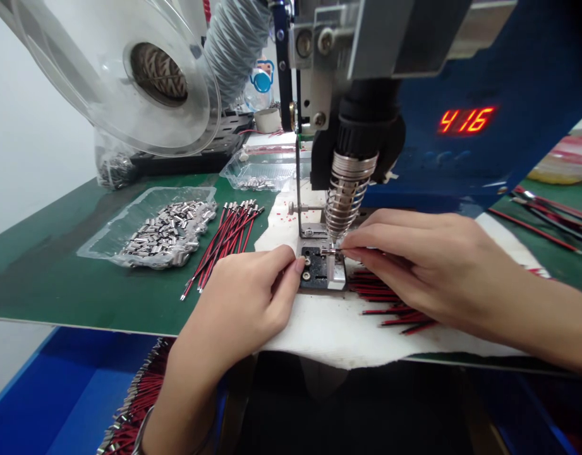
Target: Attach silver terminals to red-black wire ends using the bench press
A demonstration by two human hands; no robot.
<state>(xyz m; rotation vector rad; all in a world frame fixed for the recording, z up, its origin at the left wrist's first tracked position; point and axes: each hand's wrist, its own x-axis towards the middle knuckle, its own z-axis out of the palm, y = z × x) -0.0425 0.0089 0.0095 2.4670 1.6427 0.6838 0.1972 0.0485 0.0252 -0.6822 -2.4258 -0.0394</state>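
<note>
Under the spring-wrapped soldering tip point(344, 189), a small metal connector point(329, 252) lies on the dark fixture block point(321, 278). From the right, my right hand point(414, 253) pinches a thin wire between thumb and fingers, close to the connector's end. My left hand point(250, 291) is closed at the left side of the fixture, its thumb tip against the block; whatever its fingers hold is hidden. Red-and-black wires point(380, 294) lie in a bunch below my right hand. Left of the fixture is another pile of wires point(227, 237) with metal ends.
A clear tray point(96, 243) of metal connectors stands on the green table point(44, 227), with another tray point(234, 167) behind. A blue machine point(466, 164) reading 416 stands at right. A clear fume hood point(105, 107) overhangs the left. Wired pieces point(134, 404) fill a lower blue bin.
</note>
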